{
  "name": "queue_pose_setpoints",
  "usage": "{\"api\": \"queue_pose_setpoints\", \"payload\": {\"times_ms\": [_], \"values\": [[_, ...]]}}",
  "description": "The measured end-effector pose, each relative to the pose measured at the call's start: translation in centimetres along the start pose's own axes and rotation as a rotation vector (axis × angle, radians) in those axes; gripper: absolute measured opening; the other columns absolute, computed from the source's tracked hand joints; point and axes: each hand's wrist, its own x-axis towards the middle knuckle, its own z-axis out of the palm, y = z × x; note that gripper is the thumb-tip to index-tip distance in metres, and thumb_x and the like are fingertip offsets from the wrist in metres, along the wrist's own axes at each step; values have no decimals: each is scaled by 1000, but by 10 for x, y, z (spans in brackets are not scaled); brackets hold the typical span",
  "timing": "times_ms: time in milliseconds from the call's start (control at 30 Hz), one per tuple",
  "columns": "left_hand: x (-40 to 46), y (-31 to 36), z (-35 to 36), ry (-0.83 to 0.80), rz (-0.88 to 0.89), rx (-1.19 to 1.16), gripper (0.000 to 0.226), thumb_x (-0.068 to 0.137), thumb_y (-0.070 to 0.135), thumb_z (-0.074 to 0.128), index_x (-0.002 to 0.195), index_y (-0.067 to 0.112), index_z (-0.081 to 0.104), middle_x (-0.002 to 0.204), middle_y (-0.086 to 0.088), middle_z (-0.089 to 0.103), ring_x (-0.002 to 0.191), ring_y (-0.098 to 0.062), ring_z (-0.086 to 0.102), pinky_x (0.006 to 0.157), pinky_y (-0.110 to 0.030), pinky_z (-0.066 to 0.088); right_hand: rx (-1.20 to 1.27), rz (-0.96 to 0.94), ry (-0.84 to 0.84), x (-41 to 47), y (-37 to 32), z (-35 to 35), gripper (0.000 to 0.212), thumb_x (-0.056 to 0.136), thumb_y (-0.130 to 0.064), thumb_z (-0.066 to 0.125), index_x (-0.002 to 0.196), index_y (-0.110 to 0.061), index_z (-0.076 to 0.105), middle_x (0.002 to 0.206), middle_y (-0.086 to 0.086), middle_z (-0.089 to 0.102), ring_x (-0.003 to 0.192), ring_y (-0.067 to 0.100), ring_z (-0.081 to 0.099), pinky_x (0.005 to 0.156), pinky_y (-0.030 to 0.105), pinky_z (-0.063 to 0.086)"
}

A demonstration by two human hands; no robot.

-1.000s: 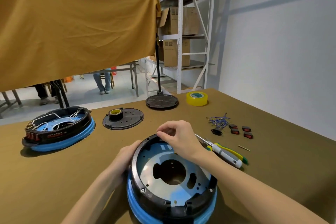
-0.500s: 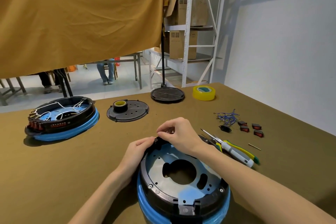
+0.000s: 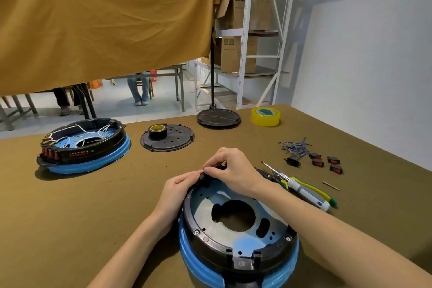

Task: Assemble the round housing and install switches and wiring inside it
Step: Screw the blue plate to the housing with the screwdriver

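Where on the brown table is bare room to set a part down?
Bare: the near-left brown table, between the wired black-and-blue housing and the left hand. Crowded: right of the right hand, with the green-handled screwdriver and red rocker switches.

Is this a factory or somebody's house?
Probably a small workshop or factory, not a house. Metal shelving holds cardboard boxes, a second round housing already wired sits on the table, and loose switches and a screwdriver lie ready.
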Motion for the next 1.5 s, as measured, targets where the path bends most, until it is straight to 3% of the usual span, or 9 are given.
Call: {"api": "queue_pose_setpoints", "payload": {"times_ms": [367,533,700,833,1133,1500], "values": [[-2,2,1,8,1,-28,24,102,27,59,106,32,82,109,-3,79,102,-19,75,78,-25,59,-23,-26,1,-1,-2,-3,7,89,-28,78,93,-27,83,90,-15,66,91,2,60,74,15,46],[-3,2,2,19,2,-21,24,102,27,59,105,31,82,111,0,79,103,-16,75,79,-26,58,-190,-103,42,-4,-5,-2,16,93,-31,72,93,-19,82,92,-4,64,90,9,54,80,30,50],[-5,2,2,35,15,-2,25,102,27,59,103,32,83,110,1,79,102,-14,74,78,-22,58,-254,-188,-3,-10,-9,-6,17,96,-29,70,102,-18,82,96,-5,65,91,10,53,80,30,49],[-5,2,2,40,12,-5,23,102,28,60,103,31,83,110,0,79,103,-16,74,83,-27,56,-201,-168,-9,-8,-13,-8,16,96,-20,70,106,-15,81,100,-2,68,94,12,59,85,31,52],[-4,1,1,40,19,-5,24,102,27,60,102,32,83,110,-1,79,103,-16,74,83,-27,57,-245,-154,-120,6,-22,-15,14,93,-17,71,99,-15,83,98,-2,70,85,12,65,81,37,59],[-1,-5,-2,33,92,24,22,101,25,60,109,27,81,108,0,79,103,-17,73,81,-26,57,-245,-206,-142,-13,-10,-17,25,95,-13,67,117,-19,77,110,-5,63,103,11,57,93,33,52]]}}
